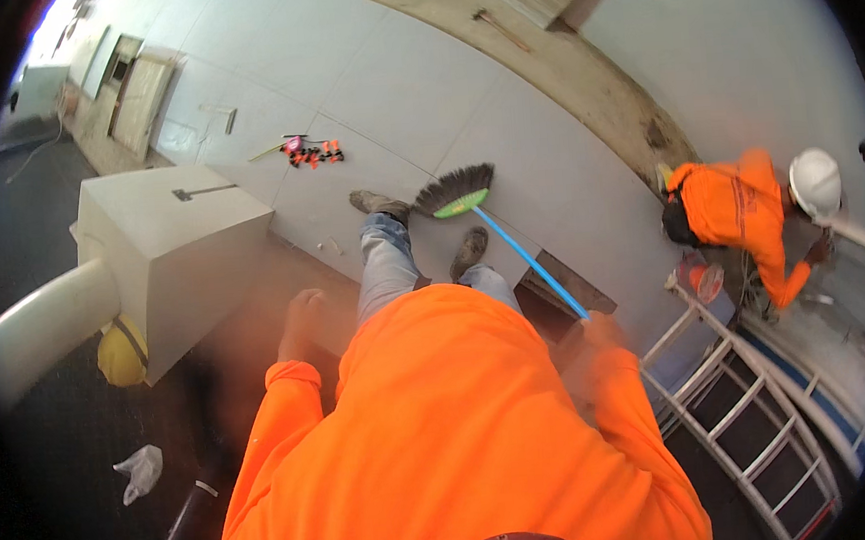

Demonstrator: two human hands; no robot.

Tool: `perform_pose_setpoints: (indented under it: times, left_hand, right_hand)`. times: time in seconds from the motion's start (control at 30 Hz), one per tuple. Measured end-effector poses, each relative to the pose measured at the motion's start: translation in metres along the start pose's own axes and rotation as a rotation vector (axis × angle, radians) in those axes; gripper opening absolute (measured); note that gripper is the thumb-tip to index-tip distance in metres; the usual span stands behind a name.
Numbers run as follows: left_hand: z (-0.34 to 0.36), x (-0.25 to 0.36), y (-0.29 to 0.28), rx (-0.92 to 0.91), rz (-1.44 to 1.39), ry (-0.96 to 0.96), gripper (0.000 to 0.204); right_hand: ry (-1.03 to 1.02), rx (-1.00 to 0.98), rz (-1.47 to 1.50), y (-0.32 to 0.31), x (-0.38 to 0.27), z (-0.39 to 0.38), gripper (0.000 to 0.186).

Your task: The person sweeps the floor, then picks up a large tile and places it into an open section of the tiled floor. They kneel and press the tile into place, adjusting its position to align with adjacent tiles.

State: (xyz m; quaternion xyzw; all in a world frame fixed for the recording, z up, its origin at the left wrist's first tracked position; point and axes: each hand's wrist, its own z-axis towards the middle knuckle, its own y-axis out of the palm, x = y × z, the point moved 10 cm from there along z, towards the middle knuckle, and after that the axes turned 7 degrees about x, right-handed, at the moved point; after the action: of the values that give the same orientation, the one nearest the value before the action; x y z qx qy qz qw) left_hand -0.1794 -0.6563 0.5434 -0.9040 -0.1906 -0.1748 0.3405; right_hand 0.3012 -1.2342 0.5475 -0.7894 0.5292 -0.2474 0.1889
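Broom [463, 198], one: dark bristles, green head, blue handle; centre of the frame, head on the grey floor [369, 84] between and just beyond two boots [469, 251], handle slanting down to the right.

Right hand [603, 332], right of centre: grasping the upper end of the blue handle; partly blurred.

Left hand [303, 314], left of centre: apart from the broom, nothing visible in it; too blurred to tell whether clenched or released.

Small orange and black pieces [314, 156], a cluster: on the floor, upper left of centre.

Pale box-shaped block [183, 212]: left of frame, near the left hand.

Yellow helmet [121, 354]: left, beside the block.

Clear plastic bag [140, 473], crumpled: lower left.

Metal ladder [749, 418]: lower right.

Co-worker [734, 207], orange top, white helmet [816, 183]: right of frame, bent forward.
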Motion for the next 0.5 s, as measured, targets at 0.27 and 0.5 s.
perform_pose_setpoints:
  times: [0.27, 0.5]
  left_hand:
    - [0.005, 0.033, 0.049, -0.156, -0.029, -0.057, 0.038]
    - [0.012, 0.048, 0.075, -0.285, 0.203, 0.032, 0.036]
  right_hand:
    - [0.085, 0.148, 0.059, -0.007, 0.180, -0.105, 0.047]
    - [0.043, -0.004, 0.414, 0.004, 0.147, -0.127, 0.055]
